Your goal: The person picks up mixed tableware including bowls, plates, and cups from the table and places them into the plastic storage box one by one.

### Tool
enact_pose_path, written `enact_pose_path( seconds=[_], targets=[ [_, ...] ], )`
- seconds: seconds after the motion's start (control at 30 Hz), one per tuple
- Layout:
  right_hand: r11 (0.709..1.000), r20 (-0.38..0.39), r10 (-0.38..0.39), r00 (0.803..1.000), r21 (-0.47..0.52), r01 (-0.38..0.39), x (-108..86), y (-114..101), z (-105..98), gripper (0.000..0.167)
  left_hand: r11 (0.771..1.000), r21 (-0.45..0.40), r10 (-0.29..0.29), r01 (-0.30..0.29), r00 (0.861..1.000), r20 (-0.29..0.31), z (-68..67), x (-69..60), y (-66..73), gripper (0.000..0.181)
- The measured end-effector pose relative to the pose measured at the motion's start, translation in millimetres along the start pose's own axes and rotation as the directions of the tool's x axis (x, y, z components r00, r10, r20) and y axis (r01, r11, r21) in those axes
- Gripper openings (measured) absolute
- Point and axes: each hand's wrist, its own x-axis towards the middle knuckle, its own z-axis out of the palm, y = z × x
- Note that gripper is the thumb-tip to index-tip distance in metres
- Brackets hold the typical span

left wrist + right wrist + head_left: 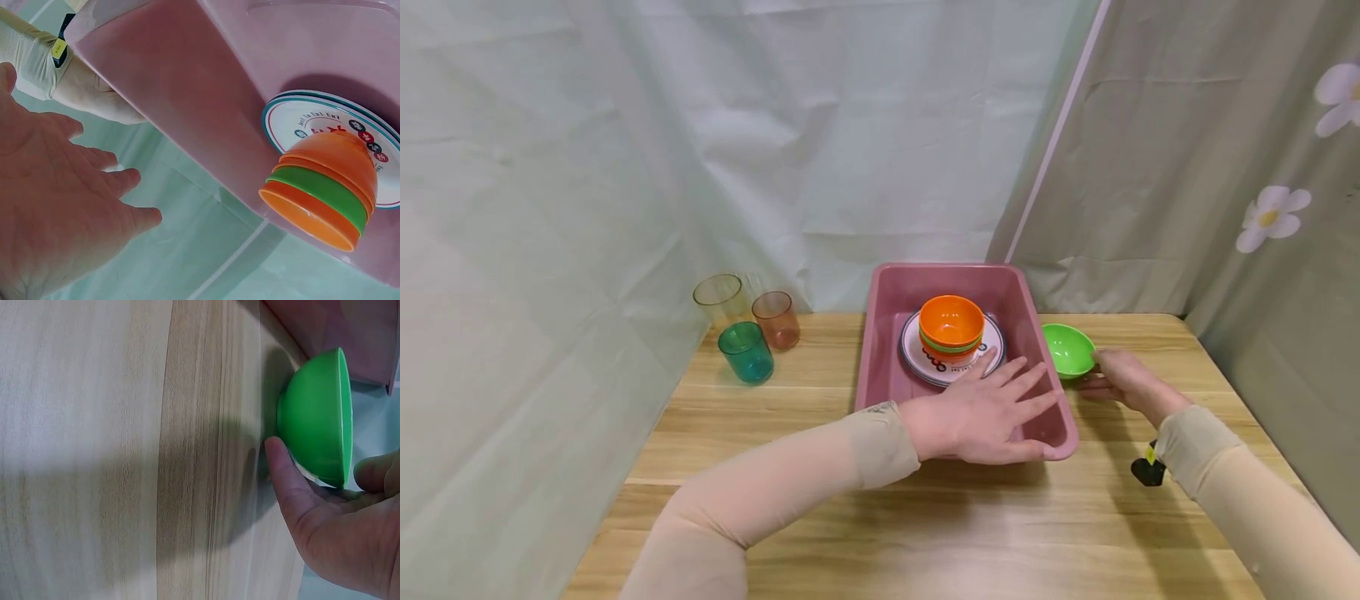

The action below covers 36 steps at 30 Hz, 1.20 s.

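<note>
In the head view, the right hand [1127, 383] is at a green bowl [1068, 350] beside a pink tub [880, 317]. The right wrist view shows its thumb at the rim and its fingers against the bowl's outer side, so it pinches the bowl's edge. With fingers spread, the left hand [985, 417] hovers over the tub's near right part and holds nothing; whether it touches the rim is hard to tell. Inside the tub, nested orange and green bowls [951, 322] stand on stacked white plates [294, 122] with printed faces.
Left of the tub stand a teal cup [747, 354], a reddish-brown cup [777, 320] and a yellowish cup [718, 298], all see-through. A pale curtain [865, 142] hangs behind the wooden table [820, 550] and on both sides.
</note>
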Motion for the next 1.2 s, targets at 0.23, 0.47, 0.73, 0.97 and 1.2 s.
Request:
enact_pose_path(
  seconds=[0.23, 0.47, 0.73, 0.97, 1.2],
  targets=[
    [0.997, 0.027, -0.001, 1.000, 0.080, -0.001, 1.4, -1, 1, 0.055, 1.000, 0.003, 0.001, -0.001, 1.000, 0.011, 2.0, 2.4, 3.0, 0.076],
    [0.989, 0.002, 0.002, 1.000, 0.146, -0.002, 3.8, 0, 3, 0.057, 1.000, -0.009, 0.004, -0.003, 1.000, 0.023, 5.0, 2.8, 3.8, 0.076],
    [0.972, -0.053, 0.000, 0.999, 0.237, 0.013, 4.1, 0, 4, 0.051, 1.000, -0.007, -0.008, 0.008, 1.000, 0.030, 7.7, 0.9, 3.7, 0.074],
    [0.975, -0.111, 0.020, 0.994, 0.220, 0.005, 3.9, 0, 2, 0.053, 1.000, 0.003, -0.008, 0.008, 1.000, 0.025, 10.1, 0.7, 4.0, 0.074],
    [0.979, -0.110, 0.027, 0.994, 0.205, -0.004, 2.8, 0, 1, 0.053, 1.000, -0.001, -0.007, 0.007, 1.000, 0.031, 10.5, 0.2, 3.1, 0.073]
  ],
)
